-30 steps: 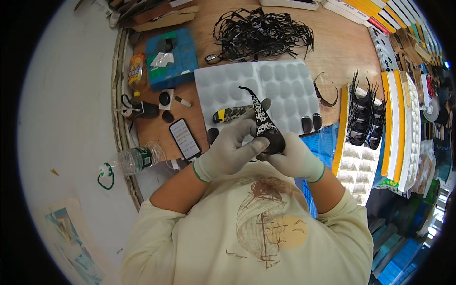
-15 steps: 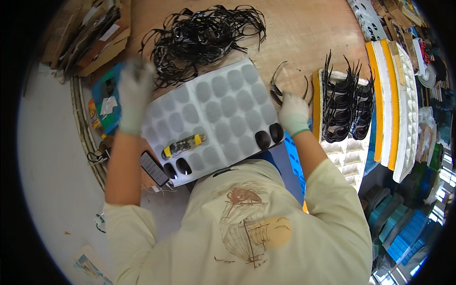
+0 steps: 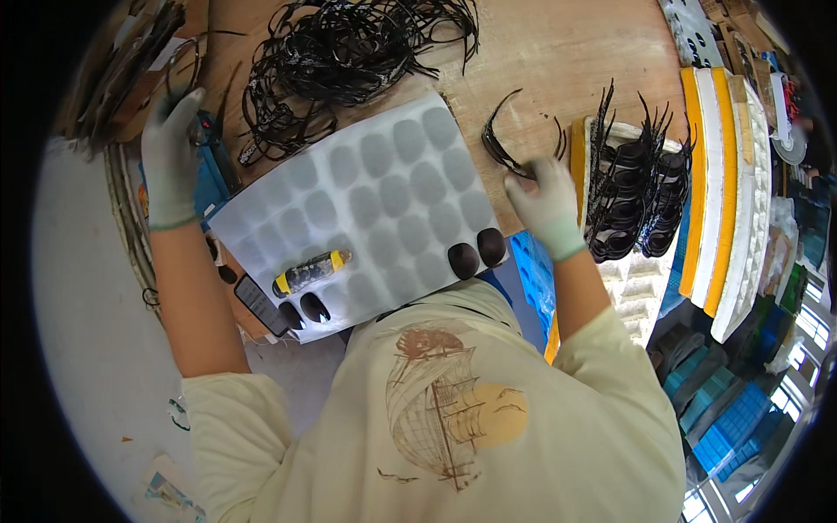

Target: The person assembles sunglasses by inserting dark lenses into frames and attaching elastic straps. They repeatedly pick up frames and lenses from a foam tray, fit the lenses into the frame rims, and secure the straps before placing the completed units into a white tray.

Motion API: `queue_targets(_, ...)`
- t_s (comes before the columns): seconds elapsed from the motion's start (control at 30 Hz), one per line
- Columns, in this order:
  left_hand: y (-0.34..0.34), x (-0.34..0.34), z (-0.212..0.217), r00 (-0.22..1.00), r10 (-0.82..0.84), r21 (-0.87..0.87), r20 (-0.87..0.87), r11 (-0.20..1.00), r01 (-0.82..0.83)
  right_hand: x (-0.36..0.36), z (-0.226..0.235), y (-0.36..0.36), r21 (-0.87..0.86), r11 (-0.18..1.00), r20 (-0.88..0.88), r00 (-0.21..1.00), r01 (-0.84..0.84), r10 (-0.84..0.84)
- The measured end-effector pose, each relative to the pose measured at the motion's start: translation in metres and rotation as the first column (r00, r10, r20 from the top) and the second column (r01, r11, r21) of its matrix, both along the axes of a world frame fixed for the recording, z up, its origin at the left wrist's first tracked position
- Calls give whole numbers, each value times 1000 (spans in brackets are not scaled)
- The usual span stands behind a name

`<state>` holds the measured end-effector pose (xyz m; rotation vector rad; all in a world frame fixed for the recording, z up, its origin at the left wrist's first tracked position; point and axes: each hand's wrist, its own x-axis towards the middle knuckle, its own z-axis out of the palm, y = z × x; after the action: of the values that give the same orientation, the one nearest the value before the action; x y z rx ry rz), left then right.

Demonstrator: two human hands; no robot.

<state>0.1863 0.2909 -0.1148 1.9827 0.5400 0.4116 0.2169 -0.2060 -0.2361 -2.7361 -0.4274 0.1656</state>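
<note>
My gloved left hand [image 3: 173, 166] is raised beside the cardboard at the left, its fingers closed round a thin black glasses frame [image 3: 197, 57]. My gloved right hand [image 3: 547, 202] is closed on the end of another black glasses frame [image 3: 499, 150], just right of the white lens sheet. That lens sheet [image 3: 366, 205] has rows of grey lens-shaped spots. Two dark lenses [image 3: 464, 261] lie at its lower right corner and two more dark lenses [image 3: 315, 307] at its lower left. On the sheet rests a yellow-ended tool [image 3: 311, 273] with a dark wrapped middle.
A tangled heap of black frames [image 3: 349, 57] lies behind the sheet. At the right, a white moulded tray [image 3: 623, 288] holds several dark glasses, with stacked white and yellow trays [image 3: 711, 192] beyond. A phone [image 3: 260, 305] lies at the sheet's lower left.
My left hand has moved left, away from the heap, and now shows a black frame in it. The right hand stays by the frame at the right. The whole view has shifted slightly.
</note>
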Motion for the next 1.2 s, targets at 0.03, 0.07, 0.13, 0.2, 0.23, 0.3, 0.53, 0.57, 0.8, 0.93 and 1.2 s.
queue_targets(0.03, -19, -9, 14, 995, 97, -214, 5, 972, -94, -17, 11, 0, 68, 996, -182, 983, 54, -41)
queue_targets(0.07, -40, -24, 23, 997, 76, -197, 0, 978, -75, -37, 26, 2, 124, 985, -361, 930, 118, -66)
queue_targets(0.13, -76, -62, 42, 999, 31, -154, -16, 988, -33, -58, 31, 3, 213, 944, -581, 809, 251, -84)
queue_targets(0.2, -91, -109, 31, 999, -53, -185, 6, 981, 53, -73, 17, -3, 288, 890, -678, 732, 354, -72)
queue_targets(0.23, -102, -132, 34, 993, -121, -179, -11, 977, 117, -70, 22, -3, 333, 804, -792, 609, 492, -45)
queue_targets(0.3, -114, -175, 35, 973, -222, -189, -57, 960, 208, -73, 11, -17, 397, 625, -825, 560, 672, -78)
queue_targets(0.53, -133, -280, 58, 923, -362, -666, -128, 721, 191, -116, 123, 37, 751, 530, -545, 824, 395, 158)
queue_targets(0.57, -142, -291, 40, 927, -369, -662, -65, 711, 236, -137, 140, 64, 820, 446, -513, 805, 358, 297)
queue_targets(0.8, -159, -299, 53, 827, -537, -298, -165, 826, 477, -243, 144, 146, 869, 453, -404, 815, 200, 416)
queue_targets(0.93, -152, -319, 48, 819, -565, -311, -99, 800, 514, -243, 168, 151, 795, 428, -604, 634, 430, 483)
queue_targets(1.2, -135, -323, 62, 627, -778, -439, 46, 548, 712, -226, 151, 135, 786, 454, -569, 203, 421, 797)
